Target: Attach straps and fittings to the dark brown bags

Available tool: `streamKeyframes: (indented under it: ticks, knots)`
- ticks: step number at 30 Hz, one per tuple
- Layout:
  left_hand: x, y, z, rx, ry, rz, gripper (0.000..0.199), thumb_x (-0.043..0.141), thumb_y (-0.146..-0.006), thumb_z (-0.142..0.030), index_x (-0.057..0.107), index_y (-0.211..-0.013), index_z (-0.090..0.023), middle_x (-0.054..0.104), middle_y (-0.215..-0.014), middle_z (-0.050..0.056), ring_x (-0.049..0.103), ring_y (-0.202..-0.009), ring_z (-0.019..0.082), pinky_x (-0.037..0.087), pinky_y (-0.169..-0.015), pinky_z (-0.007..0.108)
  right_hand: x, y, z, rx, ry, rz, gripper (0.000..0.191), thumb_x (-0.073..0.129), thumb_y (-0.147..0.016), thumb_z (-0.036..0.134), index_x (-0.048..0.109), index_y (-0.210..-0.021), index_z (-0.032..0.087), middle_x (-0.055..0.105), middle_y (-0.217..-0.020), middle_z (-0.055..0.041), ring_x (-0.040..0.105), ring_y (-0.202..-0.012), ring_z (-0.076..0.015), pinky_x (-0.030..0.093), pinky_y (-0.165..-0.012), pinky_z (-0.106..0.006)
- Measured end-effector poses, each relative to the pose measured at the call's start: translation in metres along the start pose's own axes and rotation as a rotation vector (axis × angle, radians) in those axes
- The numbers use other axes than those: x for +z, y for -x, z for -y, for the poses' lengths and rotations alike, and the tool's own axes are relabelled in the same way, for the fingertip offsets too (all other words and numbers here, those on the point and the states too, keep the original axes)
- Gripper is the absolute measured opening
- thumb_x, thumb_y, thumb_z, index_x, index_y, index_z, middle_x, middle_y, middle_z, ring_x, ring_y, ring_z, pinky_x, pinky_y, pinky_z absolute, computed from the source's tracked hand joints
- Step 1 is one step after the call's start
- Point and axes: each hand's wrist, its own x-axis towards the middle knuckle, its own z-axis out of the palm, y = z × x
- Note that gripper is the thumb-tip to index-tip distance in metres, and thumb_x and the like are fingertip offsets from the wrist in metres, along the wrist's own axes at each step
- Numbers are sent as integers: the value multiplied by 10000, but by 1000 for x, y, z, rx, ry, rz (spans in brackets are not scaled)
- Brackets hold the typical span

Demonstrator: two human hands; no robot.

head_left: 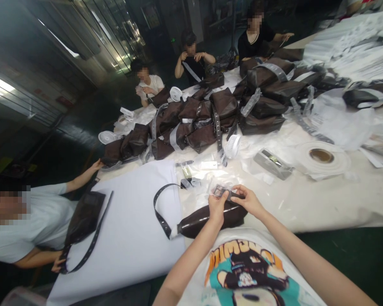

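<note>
A dark brown glossy bag (196,221) lies at the table edge in front of me. Above it, my left hand (217,205) is closed on a dark buckle (218,190), thumb on top. Close by on the right, my right hand (247,200) pinches a short dark strap piece (238,196) that runs toward the buckle. Clear plastic shows around the buckle. From the bag's left end, a long strap with metal eyelets (158,208) curves over the white sheet. White wrapping (175,231) covers the joint there.
Several brown bags (194,114) are heaped across the table's middle. A small white fan (232,146), a tape dispenser (272,163) and a large white roll (321,157) stand nearby. At left, a co-worker (35,225) handles another bag (84,214); several people sit at the far side.
</note>
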Motion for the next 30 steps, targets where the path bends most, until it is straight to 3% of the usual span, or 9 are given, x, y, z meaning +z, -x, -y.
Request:
streamKeyframes:
  ticks: [4,9,11,14,17,21,24,27,30]
  knots:
    - [4,6,7,-78,-63,158,401,873,-660,-375,721,-947,-141,757,-906,72,693,-826,188,522,-825,315,-2,-1,-3,-25,-35,-68,430,765,-708,393,609,-1074,230,510,-661,60,508,-629,-154,425,-660,-311]
    - [4,6,28,-134,-227,228,447,882,-617,-426,740,-929,-140,767,-904,97,697,-807,215,539,-812,352,-12,2,-8,-94,-193,-43,414,633,-780,463,649,-1138,256,650,-1079,-54,587,-1062,-259,464,-918,-393]
    - [4,4,37,-167,-328,319,435,891,-591,-430,742,-877,-138,759,-837,80,681,-747,203,539,-755,337,-17,7,-11,-68,-109,-77,339,649,-795,464,682,-1046,239,678,-1050,-64,601,-1038,-266,459,-940,-410]
    - [5,1,47,-160,-506,417,386,890,-584,-423,730,-786,-135,725,-718,47,631,-631,170,522,-666,314,-24,19,-20,-53,37,-158,253,697,-799,467,693,-840,217,677,-858,-47,611,-881,-242,479,-895,-400]
    - [7,-1,52,-155,-579,464,394,893,-581,-393,745,-843,-138,739,-754,63,632,-619,176,525,-653,325,-31,31,-39,-33,11,-260,273,698,-803,491,713,-810,218,698,-896,-49,620,-918,-246,490,-918,-398]
    - [-4,-4,52,-178,-550,476,432,888,-591,-291,761,-980,-153,770,-972,123,696,-810,236,550,-799,386,-35,36,-69,94,-145,-366,364,720,-759,543,765,-922,221,751,-1029,-74,651,-1011,-276,516,-936,-435]
    - [-25,-7,46,-159,-578,359,365,828,-655,-214,749,-1008,-160,750,-1074,143,695,-889,247,546,-848,411,-36,34,-83,200,-307,-413,407,775,-685,558,773,-903,214,767,-1004,-92,682,-952,-277,553,-836,-420]
    - [-45,-7,36,-61,-624,203,335,754,-712,-162,733,-1046,-191,722,-1149,125,673,-972,239,532,-871,398,-34,33,-89,271,-374,-396,401,818,-654,529,776,-906,220,770,-1007,-86,688,-913,-250,553,-780,-373]
    - [-48,-3,24,79,-736,258,316,748,-734,-191,748,-1047,-240,717,-1152,93,622,-1062,261,502,-917,420,-31,31,-91,297,-382,-372,411,815,-664,540,771,-922,223,767,-1004,-80,685,-887,-230,545,-759,-347]
